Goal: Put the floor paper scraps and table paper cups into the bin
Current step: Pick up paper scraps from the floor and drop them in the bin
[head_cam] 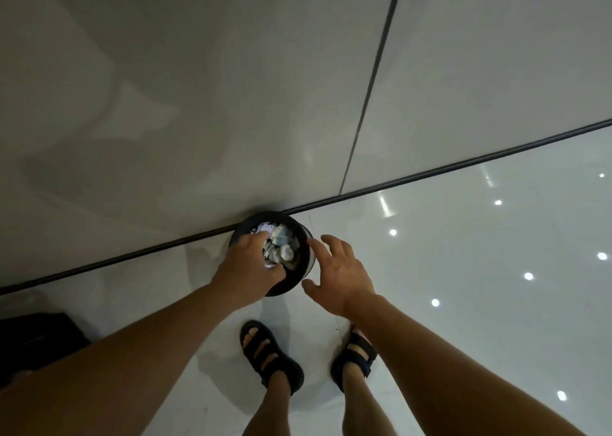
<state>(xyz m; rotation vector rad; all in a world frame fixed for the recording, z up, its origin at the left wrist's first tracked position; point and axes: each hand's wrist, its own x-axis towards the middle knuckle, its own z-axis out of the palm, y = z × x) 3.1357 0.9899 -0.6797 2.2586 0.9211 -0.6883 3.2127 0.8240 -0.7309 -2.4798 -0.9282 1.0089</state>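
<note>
Over bin (287, 288): left hand (246, 268) above crumpled scraps (281, 244).

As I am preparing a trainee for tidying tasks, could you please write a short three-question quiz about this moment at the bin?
1. True or false: the bin is empty.
2. The left hand is: A. above the bin's opening; B. gripping a paper cup; C. flat against the wall.
3. Fill in: the right hand is beside the bin with its fingers ____, holding nothing.

Key
1. False: crumpled paper scraps lie inside.
2. A
3. spread
</note>
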